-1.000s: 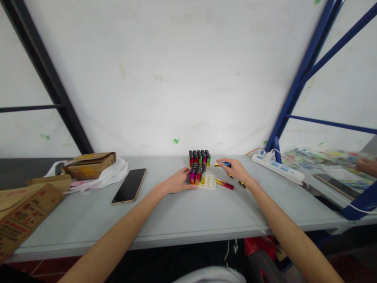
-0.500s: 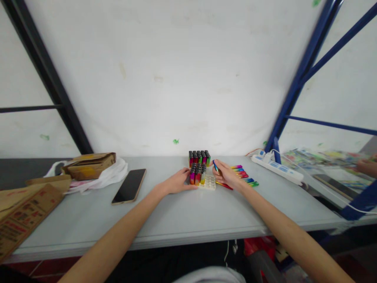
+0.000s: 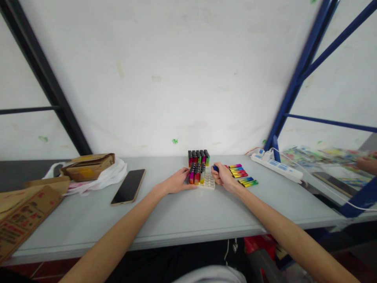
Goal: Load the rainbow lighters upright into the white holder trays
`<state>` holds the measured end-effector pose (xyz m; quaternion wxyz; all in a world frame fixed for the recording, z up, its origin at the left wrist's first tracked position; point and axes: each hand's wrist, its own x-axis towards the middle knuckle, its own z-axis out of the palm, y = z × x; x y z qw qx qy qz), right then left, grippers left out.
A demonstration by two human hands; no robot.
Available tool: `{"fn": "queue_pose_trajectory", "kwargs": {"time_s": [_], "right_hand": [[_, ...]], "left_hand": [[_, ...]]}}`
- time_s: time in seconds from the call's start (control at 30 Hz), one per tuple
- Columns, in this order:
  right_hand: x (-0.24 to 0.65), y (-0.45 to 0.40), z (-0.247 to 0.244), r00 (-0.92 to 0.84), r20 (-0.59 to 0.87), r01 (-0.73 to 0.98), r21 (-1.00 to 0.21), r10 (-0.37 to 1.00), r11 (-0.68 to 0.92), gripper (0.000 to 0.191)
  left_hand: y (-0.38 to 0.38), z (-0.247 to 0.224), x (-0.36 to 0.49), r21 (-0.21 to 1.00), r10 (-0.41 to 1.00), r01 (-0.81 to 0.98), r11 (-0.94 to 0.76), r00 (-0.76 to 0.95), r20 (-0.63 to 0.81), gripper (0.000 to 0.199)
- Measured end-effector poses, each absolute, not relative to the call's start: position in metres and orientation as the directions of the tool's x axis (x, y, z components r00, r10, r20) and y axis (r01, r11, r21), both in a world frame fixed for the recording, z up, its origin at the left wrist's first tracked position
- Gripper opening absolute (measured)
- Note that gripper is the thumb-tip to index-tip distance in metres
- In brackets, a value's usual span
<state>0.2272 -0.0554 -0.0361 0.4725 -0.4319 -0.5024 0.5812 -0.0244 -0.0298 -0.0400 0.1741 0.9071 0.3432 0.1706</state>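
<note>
My left hand is at the left side of a white holed tray, thumb along its front edge and fingers curled round behind. Upright lighters with black tops and shiny coloured bodies fill the tray's left part; empty holes show on the right. My right hand is closed just right of the tray, with a dark blue lighter end poking out between thumb and fingers. The rest of that lighter is hidden. Beside this hand several loose lighters lie flat in bright metallic colours.
A full block of upright lighters stands behind the tray near the wall. Left lie a phone, a white plastic bag and cardboard boxes. A power strip with cables is at right. Another person's hand shows far right.
My right hand has turned and closed more, so the blue lighter's long body no longer shows. A red lighter beneath that hand is out of sight. My left hand stays put.
</note>
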Motion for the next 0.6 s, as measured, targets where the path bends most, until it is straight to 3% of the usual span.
{"fn": "queue_pose_trajectory", "kwargs": {"time_s": [0.13,0.3,0.47,0.6], "right_hand": [[0.226,-0.057,-0.035,-0.208,-0.005,-0.110,-0.994,0.978,-0.029,0.043],[0.229,-0.054,-0.032,-0.245,0.015,-0.072,-0.997,0.969,-0.002,0.057],[0.232,-0.057,-0.026,-0.295,0.182,-0.045,-0.983,0.938,0.176,0.056],[0.234,-0.064,-0.022,-0.320,0.332,0.172,-0.901,0.887,0.399,0.047]], "left_hand": [[-0.028,-0.042,-0.024,0.440,0.679,0.553,-0.708,0.705,0.206,0.059],[-0.028,-0.042,-0.025,0.433,0.677,0.553,-0.712,0.704,0.213,0.060],[-0.028,-0.042,-0.025,0.433,0.672,0.544,-0.719,0.702,0.233,0.062],[-0.028,-0.043,-0.025,0.432,0.667,0.538,-0.724,0.705,0.241,0.059]]}}
